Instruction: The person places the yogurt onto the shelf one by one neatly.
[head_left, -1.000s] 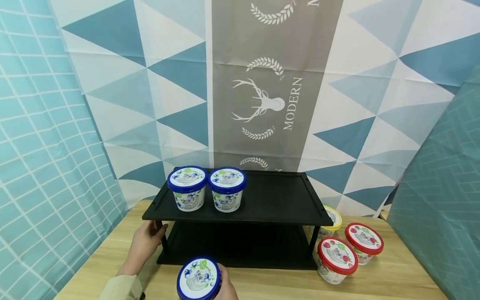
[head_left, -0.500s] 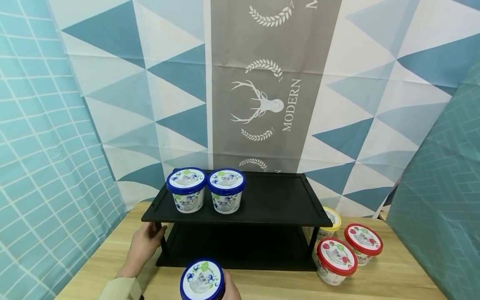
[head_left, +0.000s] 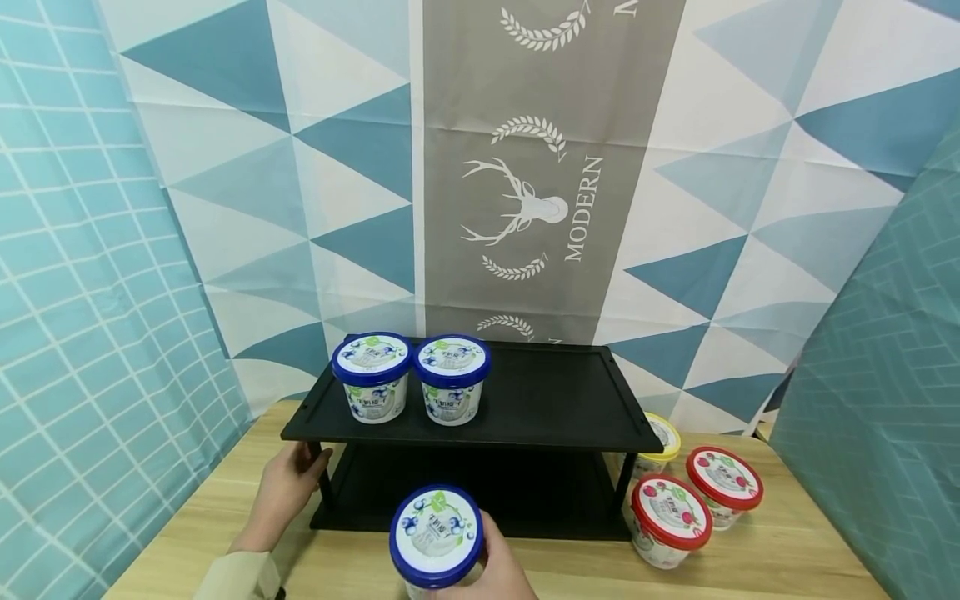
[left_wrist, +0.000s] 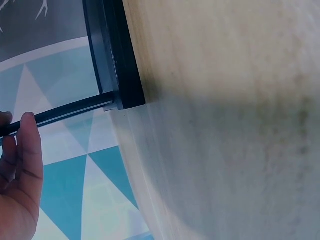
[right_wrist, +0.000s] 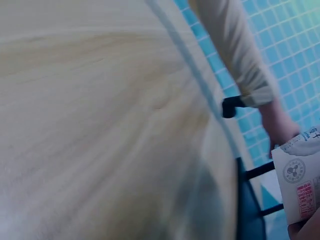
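Note:
A black two-tier rack (head_left: pixel 555 400) stands on the wooden table. My left hand (head_left: pixel 281 492) holds its front left post (left_wrist: pixel 70 110), thumb and fingers on opposite sides in the left wrist view. In front of the lower shelf, my right hand (head_left: pixel 502 567) grips a white tub with a blue lid (head_left: pixel 437 533), blueberries printed on it. That tub's side (right_wrist: pixel 300 185) shows at the right edge of the right wrist view. Two matching blue-lidded tubs, one at left (head_left: pixel 372 379) and one beside it (head_left: pixel 452 381), stand upright on the left half of the top shelf.
Right of the rack stand a front red-lidded tub (head_left: pixel 670 521) and another red-lidded tub (head_left: pixel 724 483) behind it. A yellow-lidded tub (head_left: pixel 663 437) is partly hidden by the rack. Patterned cloth (head_left: pixel 360 167) hangs behind; the wooden table (head_left: pixel 795 542) extends to the right.
My right hand has carried the blue-lidded tub rightward and up in the head view, closer to the lower shelf. The left hand stays on the post.

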